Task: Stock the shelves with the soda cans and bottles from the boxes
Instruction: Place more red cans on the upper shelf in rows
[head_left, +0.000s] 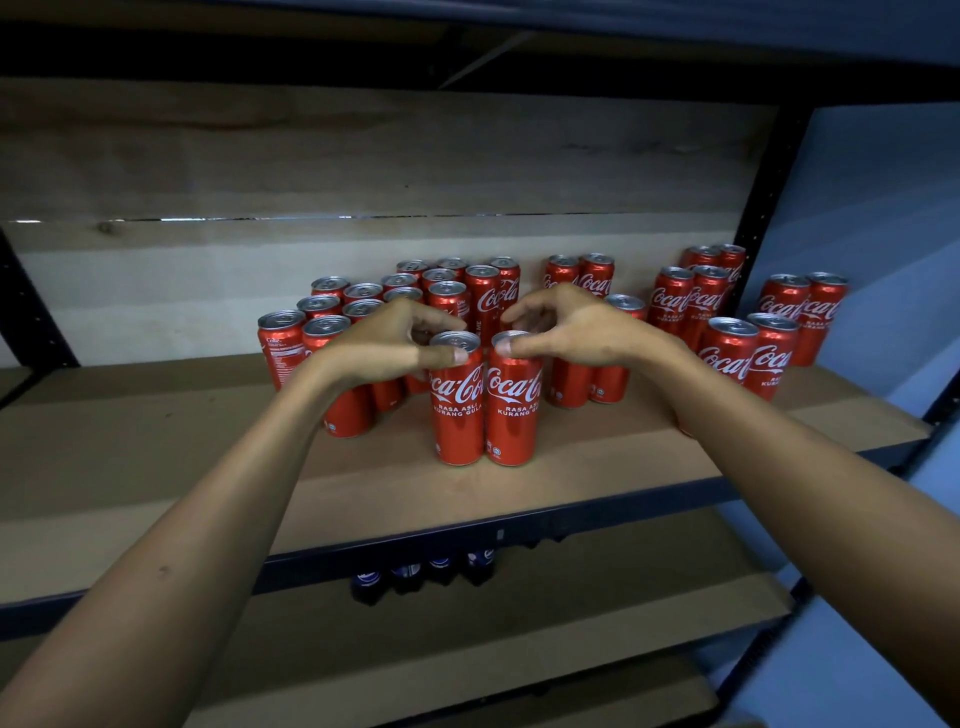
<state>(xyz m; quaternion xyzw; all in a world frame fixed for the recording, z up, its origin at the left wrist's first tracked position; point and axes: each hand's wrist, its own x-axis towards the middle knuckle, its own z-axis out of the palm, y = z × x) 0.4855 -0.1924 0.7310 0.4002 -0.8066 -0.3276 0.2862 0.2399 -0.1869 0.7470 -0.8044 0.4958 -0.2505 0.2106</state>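
On the wooden shelf board (156, 441), two upright red cans stand touching side by side nearer the board's front edge than the stocked rows. Left hand (384, 343) pinches the rim of the left front can (457, 405), thumb at the front and fingers curled over the lid; right hand (566, 332) grips the right front can (514, 400) the same way. Behind them, still on the board, rows of stocked cans (395, 296) crowd toward its back, with further pairs (748, 353) toward its right end. Below the board, dark bottles (423, 574) are partly visible. Risk, as a judgement: tall narrow cans held only at the top may tip if pushed back, knocking the packed rows over; a forearm could also brush neighbouring cans.
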